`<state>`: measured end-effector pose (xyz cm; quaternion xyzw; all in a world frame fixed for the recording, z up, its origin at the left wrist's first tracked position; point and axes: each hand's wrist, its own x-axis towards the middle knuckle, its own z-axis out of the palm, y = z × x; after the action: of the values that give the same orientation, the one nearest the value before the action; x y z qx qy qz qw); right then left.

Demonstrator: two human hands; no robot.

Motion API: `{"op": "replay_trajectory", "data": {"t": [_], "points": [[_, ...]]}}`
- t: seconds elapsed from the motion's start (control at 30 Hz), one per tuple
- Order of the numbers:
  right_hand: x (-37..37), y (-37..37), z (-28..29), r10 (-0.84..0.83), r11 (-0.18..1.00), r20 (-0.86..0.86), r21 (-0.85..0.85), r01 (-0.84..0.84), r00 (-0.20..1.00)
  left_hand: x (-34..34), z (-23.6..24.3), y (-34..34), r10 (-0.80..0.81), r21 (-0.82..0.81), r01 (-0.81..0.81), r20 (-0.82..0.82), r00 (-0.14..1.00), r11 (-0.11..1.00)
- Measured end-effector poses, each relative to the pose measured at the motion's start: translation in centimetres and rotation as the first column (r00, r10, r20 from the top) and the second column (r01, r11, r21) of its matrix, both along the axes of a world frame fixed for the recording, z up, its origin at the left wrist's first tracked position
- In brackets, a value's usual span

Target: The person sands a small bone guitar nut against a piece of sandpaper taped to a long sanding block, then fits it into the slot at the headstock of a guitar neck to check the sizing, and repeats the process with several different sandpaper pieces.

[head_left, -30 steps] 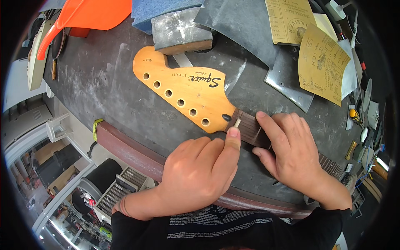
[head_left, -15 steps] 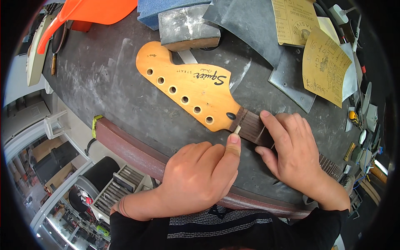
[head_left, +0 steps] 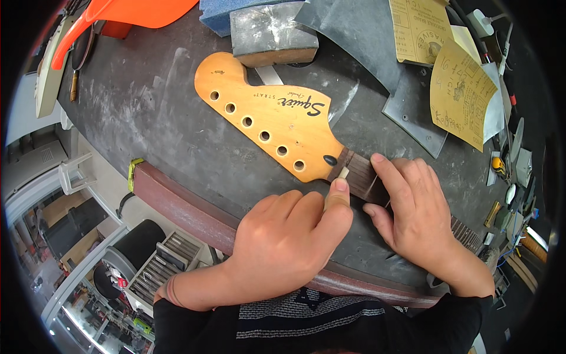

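Observation:
A guitar neck lies slantwise on the dark bench, its pale wooden headstock (head_left: 268,115) bare of tuners and showing a row of holes. My left hand (head_left: 289,245) is closed, thumb and finger pinching a small cream-coloured guitar nut (head_left: 344,173). One end of that nut sticks out past the thumb, over the dark fretboard (head_left: 361,174) beside the headstock. Whether it sits in the slot I cannot tell. My right hand (head_left: 415,206) grips the neck just right of there, index finger and thumb at its opposite edges. The palm hides part of the fretboard.
Behind the headstock sits a grey-topped block (head_left: 274,32) beside a blue foam piece (head_left: 215,16). Sandpaper sheets (head_left: 463,94) and a metal plate (head_left: 415,112) lie at the far right. A long reddish strip (head_left: 183,203) edges the bench's near side. An orange object (head_left: 135,13) is far left.
My left hand has moved slightly right and away from me, carrying the nut farther over the fretboard. My right hand keeps its hold on the neck. The whole view has shifted a little.

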<state>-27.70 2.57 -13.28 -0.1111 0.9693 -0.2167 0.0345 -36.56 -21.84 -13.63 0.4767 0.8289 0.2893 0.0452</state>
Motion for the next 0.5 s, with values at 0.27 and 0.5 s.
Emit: {"op": "replay_trajectory", "data": {"t": [0.27,0.5], "points": [[0.0,-0.1,0.1,-0.002,1.0,0.006,-0.009,0.002,1.0,0.3,0.1,-0.4,-0.014,-0.051,0.013,0.0,1.0,0.999],[0.1,-0.1,0.0,-0.002,1.0,-0.004,-0.002,0.002,1.0,0.8,0.0,-1.0,-0.018,-0.028,0.02,0.043,0.999,0.999]]}}
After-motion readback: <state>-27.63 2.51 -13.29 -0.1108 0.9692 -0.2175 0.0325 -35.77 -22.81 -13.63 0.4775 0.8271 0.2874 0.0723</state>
